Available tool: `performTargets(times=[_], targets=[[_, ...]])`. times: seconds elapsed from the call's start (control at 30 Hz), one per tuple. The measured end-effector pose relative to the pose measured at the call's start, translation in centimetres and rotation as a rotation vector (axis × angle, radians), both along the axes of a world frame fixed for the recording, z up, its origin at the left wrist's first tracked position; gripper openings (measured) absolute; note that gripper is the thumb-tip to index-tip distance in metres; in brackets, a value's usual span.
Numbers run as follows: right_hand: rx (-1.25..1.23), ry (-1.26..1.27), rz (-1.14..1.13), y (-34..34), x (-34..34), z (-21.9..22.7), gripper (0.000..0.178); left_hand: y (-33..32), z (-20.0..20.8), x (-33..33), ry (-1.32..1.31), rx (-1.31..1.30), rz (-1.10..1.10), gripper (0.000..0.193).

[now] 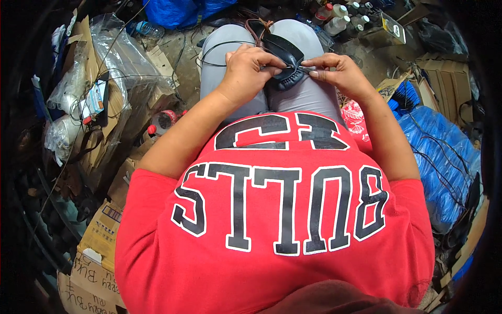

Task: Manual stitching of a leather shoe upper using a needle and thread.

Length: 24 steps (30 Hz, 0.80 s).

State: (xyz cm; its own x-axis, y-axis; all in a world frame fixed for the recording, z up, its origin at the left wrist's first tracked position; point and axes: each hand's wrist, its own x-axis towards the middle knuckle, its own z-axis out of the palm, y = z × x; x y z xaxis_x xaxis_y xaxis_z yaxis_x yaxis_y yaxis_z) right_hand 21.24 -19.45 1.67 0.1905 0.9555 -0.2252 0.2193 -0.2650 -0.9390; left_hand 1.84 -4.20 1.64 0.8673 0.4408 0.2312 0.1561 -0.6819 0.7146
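Observation:
A black leather shoe (284,47) rests across my thighs, with a row of short stitches showing along its rounded, gathered end. Over that end, my left hand (251,68) is closed in a pinch on a thin black cord. From the other side my right hand (339,73) pinches the cord too, thumb against forefinger, close to the shoe's edge. A loop of the dark cord (209,48) hangs out to the left past my left hand. Brown strap-like material (255,29) sticks out beyond the shoe's far end. The fingertips partly cover the stitched part.
Plastic-wrapped cardboard (125,68) lies on the left, near a red-capped bottle (164,121). Several small bottles (337,25) stand at the far right. A large blue plastic bag (436,157) sits by my right arm, and cardboard boxes (97,240) are at the near left.

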Motion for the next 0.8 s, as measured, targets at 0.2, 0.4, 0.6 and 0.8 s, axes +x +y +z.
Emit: performTargets(times=[0.2,0.4,0.6,0.8], targets=[[-0.092,0.250,-0.053,0.6,0.0,-0.1,0.026,-0.9,-0.5,1.4,0.123,-0.192,0.082,0.015],[-0.107,0.296,-0.069,1.5,-0.5,1.1,0.016,-1.2,-0.9,2.2,0.137,-0.361,0.034,0.012],[-0.129,-0.020,0.155,3.0,0.8,1.7,0.015,0.3,2.2,2.4,0.194,0.124,-0.134,0.008],[-0.083,0.253,0.043,1.0,3.3,0.0,0.015,1.1,2.3,0.6,0.299,0.057,-0.147,0.008]])
